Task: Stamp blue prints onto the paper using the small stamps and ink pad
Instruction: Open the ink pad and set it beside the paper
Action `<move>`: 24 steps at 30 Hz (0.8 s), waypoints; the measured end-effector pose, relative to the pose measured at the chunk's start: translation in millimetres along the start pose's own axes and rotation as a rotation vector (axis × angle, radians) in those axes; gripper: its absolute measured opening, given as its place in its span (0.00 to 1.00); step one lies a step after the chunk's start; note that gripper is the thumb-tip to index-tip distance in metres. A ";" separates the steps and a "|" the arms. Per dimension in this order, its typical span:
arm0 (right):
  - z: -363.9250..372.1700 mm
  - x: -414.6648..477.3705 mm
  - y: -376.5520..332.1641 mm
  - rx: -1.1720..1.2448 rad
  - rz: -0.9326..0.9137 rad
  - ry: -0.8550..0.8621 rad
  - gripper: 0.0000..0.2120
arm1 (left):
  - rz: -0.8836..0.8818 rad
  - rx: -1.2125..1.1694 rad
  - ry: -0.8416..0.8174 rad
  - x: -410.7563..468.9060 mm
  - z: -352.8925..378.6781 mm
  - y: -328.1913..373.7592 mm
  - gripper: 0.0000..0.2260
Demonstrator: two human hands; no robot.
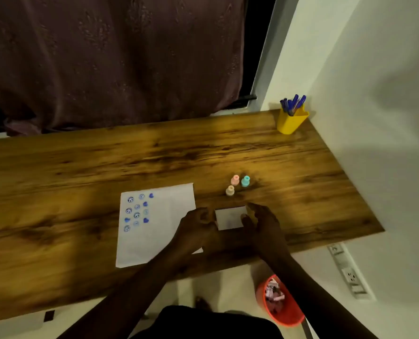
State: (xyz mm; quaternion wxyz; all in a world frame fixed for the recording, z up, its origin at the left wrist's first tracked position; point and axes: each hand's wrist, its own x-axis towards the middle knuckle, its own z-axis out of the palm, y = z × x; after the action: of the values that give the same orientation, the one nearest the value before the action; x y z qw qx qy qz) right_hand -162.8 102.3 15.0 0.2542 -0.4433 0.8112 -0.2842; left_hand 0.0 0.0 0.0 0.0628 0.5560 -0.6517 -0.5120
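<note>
Between the hands lies the small flat white ink pad box (230, 217), with the left hand (198, 225) and right hand (261, 222) each pinching one end with bent fingers, likely to work its lid; the white blue-printed paper sheet (159, 236) lies left, three little pastel stamps (235, 180) beyond.

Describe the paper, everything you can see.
The paper is a white sheet lying flat on the wooden table, left of the ink pad. About a dozen blue prints, faces and hearts, sit in three columns at its upper left; the rest looks blank. The left hand covers its right edge; contact unclear.
</note>
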 end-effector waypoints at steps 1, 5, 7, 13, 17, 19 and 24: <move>0.1 1.4 0.9 0.007 0.025 0.001 0.21 | -0.007 -0.008 -0.006 1.0 2.0 2.4 0.17; -0.2 3.0 0.5 0.047 0.086 -0.045 0.23 | 0.007 -0.059 -0.024 1.1 6.4 7.3 0.11; 2.0 2.6 -0.1 0.040 0.100 -0.056 0.24 | -0.015 -0.084 -0.034 2.5 7.6 8.9 0.12; 6.1 3.4 -2.3 0.088 0.144 -0.075 0.25 | -0.087 -0.211 -0.031 3.0 11.7 16.2 0.13; 5.7 2.9 -6.4 0.103 0.141 -0.042 0.24 | -0.107 -0.297 -0.010 1.8 11.8 14.8 0.13; 5.6 2.4 -11.3 0.125 0.134 -0.043 0.22 | -0.096 -0.336 0.009 1.4 4.9 12.4 0.13; 13.1 1.4 -35.2 0.141 0.047 -0.047 0.22 | -0.018 -0.363 0.123 -3.7 -30.4 -2.1 0.14</move>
State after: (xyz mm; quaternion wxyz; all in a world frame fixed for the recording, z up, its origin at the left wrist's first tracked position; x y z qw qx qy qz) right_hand -134.6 82.3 29.6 0.3103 -0.4116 0.7931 -0.3243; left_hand 22.6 -14.9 14.4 0.1970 0.5714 -0.5389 -0.5868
